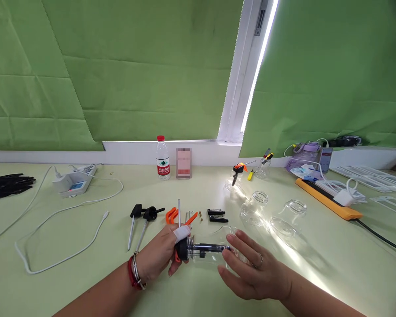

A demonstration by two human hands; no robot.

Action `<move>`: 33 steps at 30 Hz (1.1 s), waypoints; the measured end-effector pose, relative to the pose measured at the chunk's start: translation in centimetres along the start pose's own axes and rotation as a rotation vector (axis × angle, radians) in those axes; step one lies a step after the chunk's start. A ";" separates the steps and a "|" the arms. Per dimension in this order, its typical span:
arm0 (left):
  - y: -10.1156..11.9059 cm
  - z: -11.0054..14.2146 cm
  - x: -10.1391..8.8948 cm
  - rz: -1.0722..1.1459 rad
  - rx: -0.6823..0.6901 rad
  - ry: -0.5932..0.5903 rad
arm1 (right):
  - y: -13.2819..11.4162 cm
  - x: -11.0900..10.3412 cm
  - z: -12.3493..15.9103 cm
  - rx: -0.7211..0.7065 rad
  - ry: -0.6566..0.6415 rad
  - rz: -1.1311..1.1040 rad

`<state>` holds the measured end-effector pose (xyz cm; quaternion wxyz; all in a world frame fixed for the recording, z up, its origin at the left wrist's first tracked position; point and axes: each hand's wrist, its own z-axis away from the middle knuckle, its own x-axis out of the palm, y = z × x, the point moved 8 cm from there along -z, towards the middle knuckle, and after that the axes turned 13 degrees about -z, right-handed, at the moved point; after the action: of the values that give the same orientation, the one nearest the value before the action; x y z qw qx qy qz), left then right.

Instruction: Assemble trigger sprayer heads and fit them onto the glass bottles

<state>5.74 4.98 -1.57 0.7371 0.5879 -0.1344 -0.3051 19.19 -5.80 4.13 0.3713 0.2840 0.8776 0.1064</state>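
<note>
Head view: the clear bottle (pixel 211 259) lay on its side between your hands, over the near part of the green table (pixel 62 235). Its long axis ran left to right, neck to your left, base to your right. A dark tube (pixel 213 248) followed that axis inside. A metal rod (pixel 179 213) pointed away from you, crosswise to the bottle. Your left hand (pixel 166 249) was closed around the black cap (pixel 182 249). Your right hand (pixel 257 268) curved its spread fingers over the base; thumb hidden, tightness could not be determined.
</note>
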 end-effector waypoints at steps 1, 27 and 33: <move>0.1 0.1 0.3 -0.001 0.033 -0.034 | -0.1 -0.1 0.4 0.004 0.006 -0.005; 0.1 -0.1 -3.6 0.009 0.018 0.283 | 7.0 -1.2 13.4 1.254 0.000 -0.213; -0.4 -0.3 -4.7 0.002 0.016 0.394 | 8.2 -2.1 19.0 1.601 0.039 -0.162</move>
<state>2.12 8.06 -1.25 0.7447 0.6419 0.0095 -0.1824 37.31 -0.79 -4.68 0.0463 0.3973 0.7117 -0.5775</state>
